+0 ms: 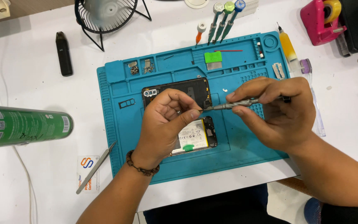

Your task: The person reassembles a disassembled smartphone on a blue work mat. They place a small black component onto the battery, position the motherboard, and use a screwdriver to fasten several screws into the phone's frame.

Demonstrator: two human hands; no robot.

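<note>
Now, phone: [187, 112] lies open-backed at the middle of the frame on the blue mat [112, 124], flat so its insides face up; the lower half is partly hidden.
Screwdriver: [233, 104] held level just above the phone, tip pointing left toward the other hand's fingertips.
Right hand: [276, 112] fingers clenched along the screwdriver handle, steadying it.
Left hand: [166, 122] thumb and forefinger pinched at the tip, perhaps on a tiny screw; too small to tell.
Spare screwdrivers: [224, 16] parked upright above the mat, within reach.
Tweezers: [95, 168] lower left, off the mat.
Green can: [21, 126] on its side at the left edge.
</note>
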